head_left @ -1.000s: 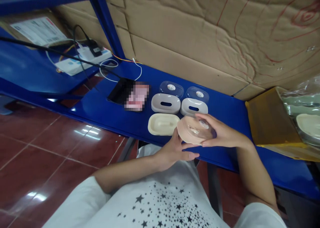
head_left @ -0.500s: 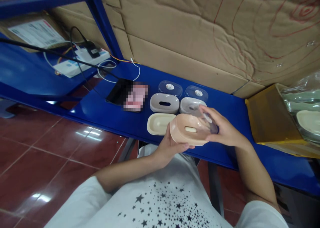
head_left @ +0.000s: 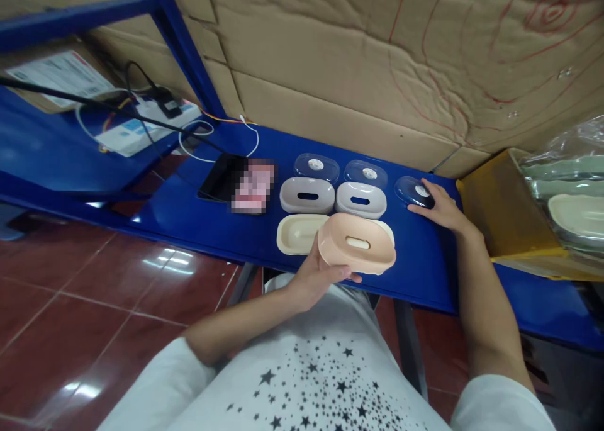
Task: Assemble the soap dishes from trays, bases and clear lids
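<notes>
My left hand (head_left: 314, 280) is closed round the near left side of a peach oval soap box (head_left: 333, 242), held above the table's front edge. Its open top shows a slot in the floor. To the right, my right hand (head_left: 443, 207) grips the rim of a clear oval lid (head_left: 408, 190) with a round white sticker, down at the blue table. Two greyish-white slotted boxes, a left one (head_left: 290, 198) and a right one (head_left: 343, 203), stand behind the peach box. Beside it lies a cream oval tray (head_left: 299, 235); another cream tray (head_left: 389, 231) is mostly hidden under it.
Two more clear lids, one (head_left: 304, 167) left of the other (head_left: 353, 174), lie behind the white boxes. A black object (head_left: 219, 176) with a blurred pink patch is at left. The cardboard box (head_left: 504, 211) at right holds wrapped pieces. A power strip (head_left: 129, 135) sits far left.
My right hand has carried the clear lid away from the peach box, rightward and back to the table. The left hand keeps the peach box in nearly the same place.
</notes>
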### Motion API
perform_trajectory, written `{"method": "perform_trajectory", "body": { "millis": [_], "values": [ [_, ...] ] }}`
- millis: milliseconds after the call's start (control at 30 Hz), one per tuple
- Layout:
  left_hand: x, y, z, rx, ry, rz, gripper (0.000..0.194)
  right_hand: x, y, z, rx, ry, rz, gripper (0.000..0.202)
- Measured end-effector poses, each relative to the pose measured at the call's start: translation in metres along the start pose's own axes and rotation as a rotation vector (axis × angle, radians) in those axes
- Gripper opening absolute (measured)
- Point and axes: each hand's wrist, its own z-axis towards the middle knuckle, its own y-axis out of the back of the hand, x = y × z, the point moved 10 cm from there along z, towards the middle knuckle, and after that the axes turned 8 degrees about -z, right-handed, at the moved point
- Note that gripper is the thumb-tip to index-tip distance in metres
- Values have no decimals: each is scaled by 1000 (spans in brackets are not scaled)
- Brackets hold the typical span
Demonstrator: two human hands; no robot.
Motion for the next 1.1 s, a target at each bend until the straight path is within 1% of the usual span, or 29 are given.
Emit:
{"method": "perform_trajectory", "body": {
  "millis": [67, 100, 133, 200, 233, 267, 300, 367, 400, 433, 467, 533, 667, 800, 933, 1000, 1033, 1100],
  "values": [
    [0, 2, 1, -6, -11, 4, 100, 12, 11, -3, -70, 23, -35, 113],
    [0, 2, 2, -6, -19, 8, 99, 25, 20, -6, -131, 60, -35, 108],
    [-1, 3, 3, -8, -28, 12, 97, 42, 31, -12, -201, 115, -12, 99],
    [0, 4, 6, -21, -47, 18, 93, 88, 53, -33, -340, 274, 110, 71],
    [0, 4, 8, -28, -56, 19, 92, 115, 62, -47, -387, 377, 192, 60],
    [0, 5, 9, -36, -66, 19, 91, 142, 68, -65, -415, 488, 266, 54],
    [-1, 5, 10, -42, -74, 20, 91, 172, 71, -84, -411, 624, 313, 53],
    [-2, 5, 11, -54, -90, 23, 92, 225, 65, -125, -329, 897, 334, 52],
    [-4, 6, 10, -67, -104, 24, 92, 244, 61, -143, -292, 987, 322, 52],
    [-7, 6, 8, -81, -120, 25, 92, 257, 58, -156, -273, 1035, 307, 54],
    [-9, 7, 6, -94, -137, 23, 92, 264, 55, -164, -266, 1049, 296, 57],
    [-11, 7, 3, -101, -146, 14, 91, 268, 55, -170, -263, 1036, 308, 61],
    [-4, 4, 4, -70, -83, 4, 95, 262, 56, -167, -213, 1027, 381, 54],
    [-3, 6, 6, -86, -104, 24, 90, 256, 61, -164, -264, 1013, 387, 47],
    [-4, -2, 5, -61, -88, 37, 95, 246, 73, -159, -318, 950, 457, 41],
    [-3, -6, 4, -64, -63, 32, 91, 235, 82, -155, -369, 893, 446, 40],
    [0, -9, 3, -62, -45, 24, 88, 225, 88, -153, -427, 848, 433, 40],
    [11, -17, 1, -30, 19, 8, 86, 198, 101, -152, -571, 717, 394, 39]
  ]
}}
